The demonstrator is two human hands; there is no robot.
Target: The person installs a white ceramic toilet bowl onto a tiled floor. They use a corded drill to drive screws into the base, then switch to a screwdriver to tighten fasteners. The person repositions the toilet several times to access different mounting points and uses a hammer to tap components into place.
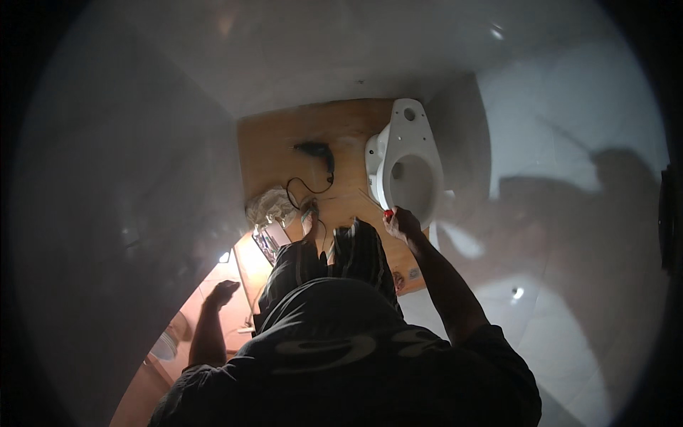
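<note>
A white ceramic toilet bowl (409,139) lies on the wooden floor (341,121) at my right front, beside the wall. My right hand (400,223) is closed on a red-handled tool (388,214) at the bowl's near left edge; the tool's far part is hidden or too small to tell. My left hand (222,290) hangs low at my left, fingers loosely extended, with nothing visible in it. A dark power drill (316,153) with a looping cord rests on the wood left of the bowl.
Crumpled pale sheeting (267,206) and a box of small items (269,242) lie by my left foot (308,217). Small objects (398,281) sit near my right leg. Grey walls (142,178) surround me closely. A bucket-like container (165,346) stands at lower left in the lit area.
</note>
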